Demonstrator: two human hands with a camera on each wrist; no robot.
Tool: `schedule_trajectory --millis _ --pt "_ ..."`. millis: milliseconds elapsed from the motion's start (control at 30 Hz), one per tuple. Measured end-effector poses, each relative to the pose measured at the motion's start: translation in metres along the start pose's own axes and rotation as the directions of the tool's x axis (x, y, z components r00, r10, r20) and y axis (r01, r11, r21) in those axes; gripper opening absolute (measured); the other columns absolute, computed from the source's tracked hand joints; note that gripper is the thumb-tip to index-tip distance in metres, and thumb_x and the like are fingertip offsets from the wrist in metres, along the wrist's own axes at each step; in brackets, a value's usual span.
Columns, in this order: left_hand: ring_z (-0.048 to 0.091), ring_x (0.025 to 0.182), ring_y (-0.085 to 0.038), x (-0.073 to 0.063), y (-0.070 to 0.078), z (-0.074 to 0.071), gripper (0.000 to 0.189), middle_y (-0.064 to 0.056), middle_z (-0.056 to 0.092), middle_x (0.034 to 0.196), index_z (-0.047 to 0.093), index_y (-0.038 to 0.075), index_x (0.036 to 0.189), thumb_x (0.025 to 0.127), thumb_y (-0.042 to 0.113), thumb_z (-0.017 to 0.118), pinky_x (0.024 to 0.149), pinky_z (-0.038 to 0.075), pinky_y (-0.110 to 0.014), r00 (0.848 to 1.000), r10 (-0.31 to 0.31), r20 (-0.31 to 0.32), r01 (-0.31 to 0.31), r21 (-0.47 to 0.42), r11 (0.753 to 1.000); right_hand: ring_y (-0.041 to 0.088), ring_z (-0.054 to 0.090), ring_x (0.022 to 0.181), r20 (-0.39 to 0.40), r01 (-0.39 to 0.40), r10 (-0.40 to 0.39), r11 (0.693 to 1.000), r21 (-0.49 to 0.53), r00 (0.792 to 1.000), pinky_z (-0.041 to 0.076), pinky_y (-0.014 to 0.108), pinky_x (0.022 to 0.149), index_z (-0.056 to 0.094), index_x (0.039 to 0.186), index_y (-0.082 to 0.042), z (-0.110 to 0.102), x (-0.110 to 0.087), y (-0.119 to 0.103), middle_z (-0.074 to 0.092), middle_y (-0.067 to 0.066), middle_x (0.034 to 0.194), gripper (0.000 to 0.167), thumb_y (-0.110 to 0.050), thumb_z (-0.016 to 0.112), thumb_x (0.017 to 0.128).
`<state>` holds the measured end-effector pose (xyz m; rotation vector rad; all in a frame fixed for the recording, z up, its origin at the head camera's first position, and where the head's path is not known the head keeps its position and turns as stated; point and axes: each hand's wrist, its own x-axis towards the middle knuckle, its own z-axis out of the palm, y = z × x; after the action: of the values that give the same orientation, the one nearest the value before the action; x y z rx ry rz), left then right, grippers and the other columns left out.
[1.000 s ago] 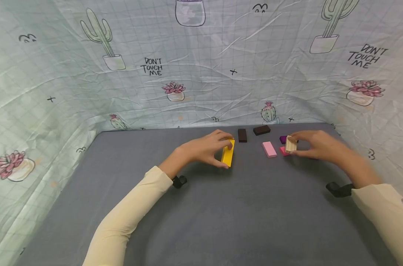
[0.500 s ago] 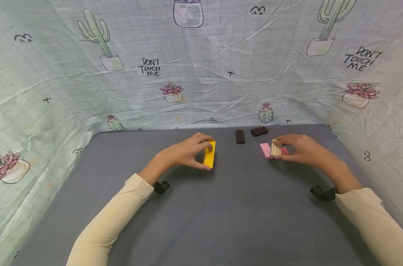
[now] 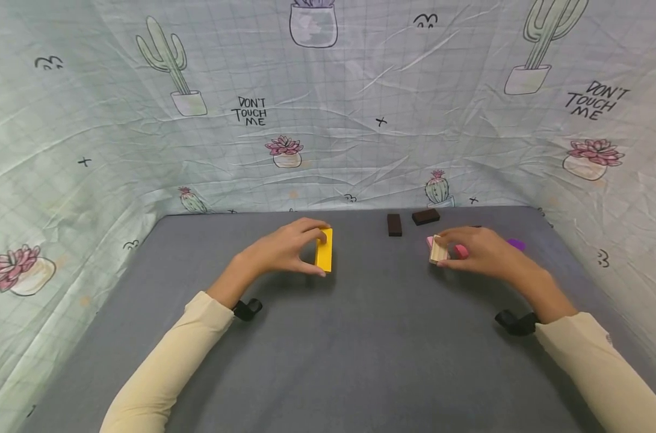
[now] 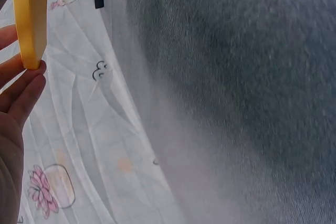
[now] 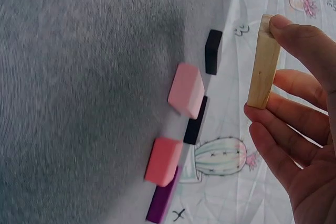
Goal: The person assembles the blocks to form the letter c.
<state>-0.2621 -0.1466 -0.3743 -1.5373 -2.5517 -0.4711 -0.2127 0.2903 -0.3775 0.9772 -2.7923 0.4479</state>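
A yellow block stands out above the grey tabletop, pinched between the thumb and fingers of my left hand. My right hand pinches a plain wooden block at its two ends. Behind that block a light pink block is partly covered in the head view but shows fully in the right wrist view. A coral-pink block lies close to the right fingers. The left wrist view shows the lower part of the yellow block against the fingers.
Two dark brown blocks lie near the table's back edge. Purple shows beyond the right hand, partly hidden. A cactus-print cloth hangs behind and along both sides of the grey table.
My left hand has carried the yellow block leftward, away from the dark blocks. The right hand has brought the wooden block left, from over the coral-pink block to before the light pink one.
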Motion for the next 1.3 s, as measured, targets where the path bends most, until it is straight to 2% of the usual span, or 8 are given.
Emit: schedule_trajectory --millis 167,533,900,1100,1300 --pt "0.055 0.127 -0.026 -0.007 -0.003 -0.004 0.060 -0.011 0.056 0.143 0.064 0.008 0.114 0.074 0.044 0.091 0.103 0.050 -0.042 0.999 -0.048 0.001 0.048 -0.006 0.999 0.034 0.068 0.109 0.037 -0.003 0.004 1.000 -0.009 0.999 0.055 0.054 0.089 0.074 0.120 -0.003 0.004 0.005 -0.005 0.071 0.015 0.122 0.043 -0.027 0.084 0.085" --pt "0.057 0.126 -0.026 -0.018 -0.018 -0.003 0.061 -0.010 0.056 0.144 0.063 0.009 0.115 0.077 0.051 0.087 0.099 0.052 -0.044 0.994 -0.101 0.037 0.102 -0.028 0.994 0.033 0.068 0.109 0.011 0.014 -0.015 0.999 0.032 1.000 0.054 0.053 0.091 0.073 0.121 0.000 0.010 0.017 -0.012 0.071 0.015 0.123 0.044 -0.025 0.083 0.086" --pt "0.054 0.128 -0.028 -0.022 -0.033 0.003 0.059 -0.011 0.054 0.146 0.062 0.009 0.116 0.078 0.047 0.088 0.102 0.050 -0.046 0.986 -0.145 0.082 0.150 -0.056 0.987 0.031 0.070 0.105 0.023 0.085 -0.086 0.996 0.040 0.996 0.057 0.049 0.086 0.074 0.118 -0.001 0.024 0.039 -0.026 0.073 0.014 0.118 0.043 -0.030 0.082 0.087" --pt "0.051 0.132 -0.030 -0.024 -0.041 0.011 0.061 -0.012 0.051 0.148 0.060 0.009 0.119 0.081 0.051 0.083 0.106 0.046 -0.048 0.971 -0.183 0.151 0.196 -0.076 0.978 0.031 0.070 0.106 0.044 0.131 -0.132 0.991 0.035 0.990 0.057 0.049 0.086 0.074 0.115 -0.001 0.033 0.054 -0.037 0.073 0.015 0.116 0.042 -0.030 0.083 0.086" --pt "0.047 0.136 -0.030 -0.025 -0.048 0.023 0.066 -0.012 0.047 0.151 0.058 0.008 0.126 0.085 0.056 0.078 0.110 0.042 -0.048 0.954 -0.207 0.218 0.231 -0.088 0.969 0.025 0.070 0.107 0.115 0.102 -0.109 0.992 0.069 0.987 0.056 0.046 0.090 0.075 0.114 -0.005 0.043 0.068 -0.046 0.074 0.008 0.115 0.044 -0.036 0.083 0.085"
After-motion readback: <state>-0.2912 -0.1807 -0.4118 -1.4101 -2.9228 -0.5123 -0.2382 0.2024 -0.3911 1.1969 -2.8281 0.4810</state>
